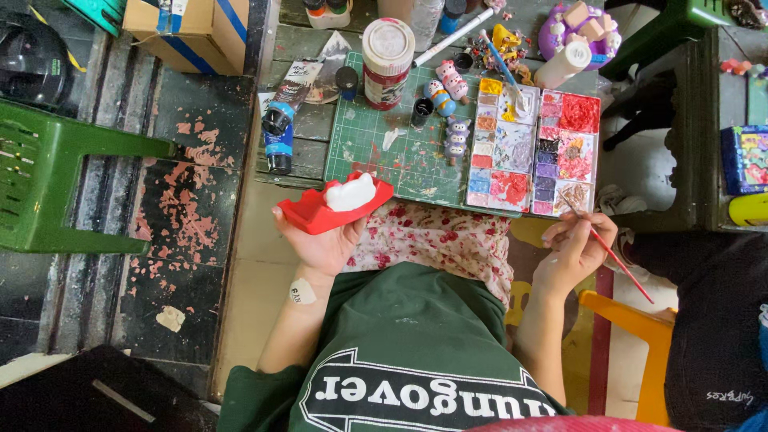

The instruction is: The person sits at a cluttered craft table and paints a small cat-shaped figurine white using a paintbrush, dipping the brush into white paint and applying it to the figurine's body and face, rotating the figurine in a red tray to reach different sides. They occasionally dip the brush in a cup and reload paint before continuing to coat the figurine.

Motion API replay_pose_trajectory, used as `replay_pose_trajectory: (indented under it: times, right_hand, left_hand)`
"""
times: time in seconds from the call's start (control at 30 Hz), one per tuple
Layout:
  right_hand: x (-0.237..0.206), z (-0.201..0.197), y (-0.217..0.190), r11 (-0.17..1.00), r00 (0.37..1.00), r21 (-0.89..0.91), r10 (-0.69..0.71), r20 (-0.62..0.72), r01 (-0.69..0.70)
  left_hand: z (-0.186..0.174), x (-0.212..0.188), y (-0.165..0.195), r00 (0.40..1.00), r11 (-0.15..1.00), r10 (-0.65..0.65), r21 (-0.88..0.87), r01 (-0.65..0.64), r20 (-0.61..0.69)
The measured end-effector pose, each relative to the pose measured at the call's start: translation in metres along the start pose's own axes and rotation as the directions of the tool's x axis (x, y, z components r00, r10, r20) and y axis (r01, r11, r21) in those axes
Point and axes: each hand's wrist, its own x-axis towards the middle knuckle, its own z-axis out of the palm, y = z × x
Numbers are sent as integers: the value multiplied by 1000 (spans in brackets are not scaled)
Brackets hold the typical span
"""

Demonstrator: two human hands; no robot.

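Observation:
My left hand (324,244) holds up a red painted clay piece (316,212) with a white unpainted lump on top, just in front of the table's near edge. My right hand (574,248) grips a thin red-handled paintbrush (612,254), its tip reaching the near right corner of a paint palette (532,152) full of red, purple and white paint wells. The palette rests on a green cutting mat (400,148).
On the mat stand small painted figures (448,92), a paint jar with a white lid (387,52) and small black pots. Paint tubes (282,120) lie left of the mat. A green chair (56,176) is at left, a cardboard box (192,28) behind it.

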Motion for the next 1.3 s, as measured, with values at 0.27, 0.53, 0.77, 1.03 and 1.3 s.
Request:
replay_pose_trajectory:
  times: [0.27,0.53,0.77,1.03,1.3]
  right_hand:
    - [-3,9,-8,996,1000,-86,15,-1,-15]
    - [-21,17,-10,985,994,-170,60,91,-44]
    - [-19,16,-9,989,991,-120,96,90,-85]
    - [7,33,-4,956,967,-253,195,161,-150]
    - [79,79,1,637,933,-727,33,358,256]
  left_hand:
    - [-7,-3,-3,999,999,19,44,-17,-45]
    - [-14,-10,11,970,981,190,-61,-182,151]
    - [14,-17,17,928,778,287,508,-370,238]
    - [11,-13,-22,944,946,-98,-265,187,314]
    - [48,-19,-8,980,985,-107,-119,127,165]
